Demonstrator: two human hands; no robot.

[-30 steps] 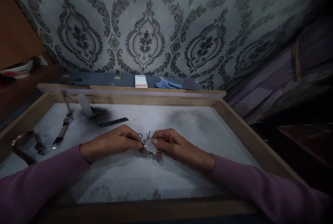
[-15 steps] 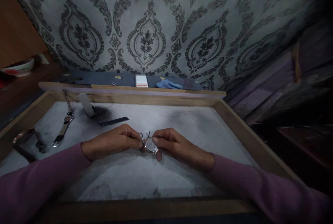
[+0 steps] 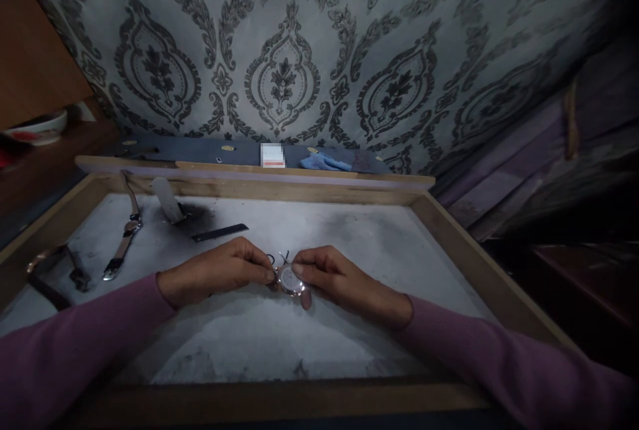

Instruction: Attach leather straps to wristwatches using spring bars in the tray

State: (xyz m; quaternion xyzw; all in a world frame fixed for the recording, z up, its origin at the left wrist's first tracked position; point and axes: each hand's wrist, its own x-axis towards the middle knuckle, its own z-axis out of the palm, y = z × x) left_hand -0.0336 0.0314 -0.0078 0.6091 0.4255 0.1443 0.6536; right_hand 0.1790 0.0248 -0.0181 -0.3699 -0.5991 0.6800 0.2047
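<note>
A round silver wristwatch (image 3: 289, 279) is held between my two hands, just over the white surface of a wood-framed tray (image 3: 299, 343). My left hand (image 3: 224, 273) pinches its left side, where the strap joins the case. On the right, my right hand (image 3: 344, 280) grips the case edge, thumb on top. A short brownish strap end shows below my right fingers. Behind the watch lie small dark thin pieces (image 3: 284, 257), too small to name. A dark flat strip (image 3: 220, 233) rests past my left hand.
At the left of the tray are a watch with a strap (image 3: 130, 227), a brown curved strap (image 3: 47, 287) and an upright white strap (image 3: 167, 200). Raised wooden edges surround the surface. A blue cloth (image 3: 324, 162) and a small white box (image 3: 272, 156) sit behind the back edge.
The view has shifted very slightly. Both hands keep the same hold on the watch, with no clear movement.
</note>
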